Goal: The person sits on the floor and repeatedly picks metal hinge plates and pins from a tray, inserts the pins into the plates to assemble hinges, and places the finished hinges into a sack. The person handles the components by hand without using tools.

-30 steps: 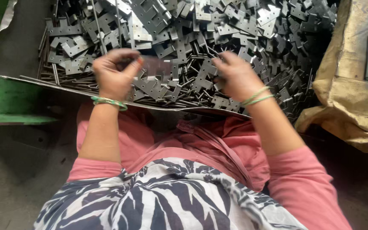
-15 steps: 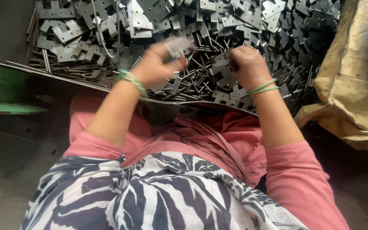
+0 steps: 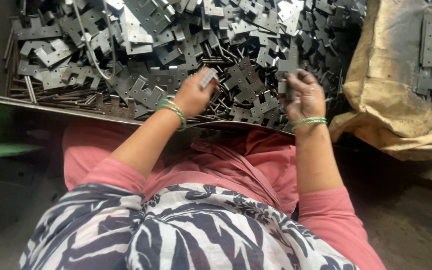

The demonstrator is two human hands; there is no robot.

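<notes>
Your left hand [image 3: 192, 95] is closing its fingers around a small flat steel hinge leaf [image 3: 207, 77], pinching it near the fingertips so that the leaf is sticking up and to the right out of the grasp. Your right hand [image 3: 306, 97] is gripping a second hinge leaf [image 3: 289, 67], holding it upright with its long axis running nearly vertical above the thumb and fingers. The 2 pieces are sitting well apart, with the left one lying to the left of and slightly lower than the right one, and the gap between them is lying open over the heap. Each hand is equally near its own piece; neither hand is touching the other's.

Both hands are hovering over a big pile of hinge leaves [image 3: 151, 40], which is filling a shallow metal tray [image 3: 51, 107] resting across your lap. The leaves are looking like stamped grey sheet steel, dull and slightly oily, with notched, stepped edges and small punched holes. Thin steel pins [image 3: 41, 95] are lying in loose bundles along the near edge of the tray, running mostly left to right. A loop of wire [image 3: 93, 55] is curling over the pile at the upper left.

To your right, a worn tan sack [image 3: 391, 100] is slumping against the tray, coarse and stained, with a few more hinge leaves resting on top of it. Green bangles are circling both of your wrists.
</notes>
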